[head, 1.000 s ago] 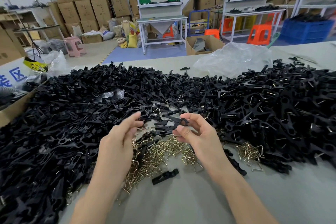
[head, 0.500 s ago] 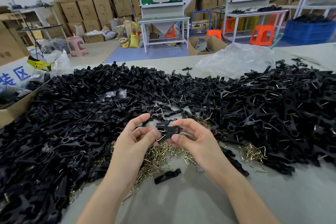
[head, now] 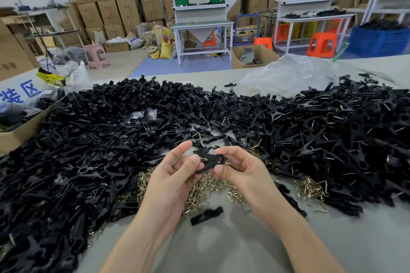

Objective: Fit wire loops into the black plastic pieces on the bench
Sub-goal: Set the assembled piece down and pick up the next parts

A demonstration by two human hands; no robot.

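Bench (head: 221,248) surface, pale grey, runs the full width of the view. Across its far half lies a broad heap of black plastic pieces (head: 77,150), thickest at the left and right. A crumpled clear bag (head: 290,75) sits behind the heap on the right, and a cardboard box (head: 20,133) stands at the left edge. At the heap's near edge, under the hands, is a spread of brass-coloured wire loops (head: 199,193).

Raised over those loops, the left hand (head: 175,175) and right hand (head: 241,173) meet around one held piece (head: 210,159). The right fingers pinch its right end. The left fingers curl onto its left end, where a glint of wire shows; whether a loop is seated I cannot tell. A single loose piece (head: 206,215) lies alone on the bench just nearer than the loops.
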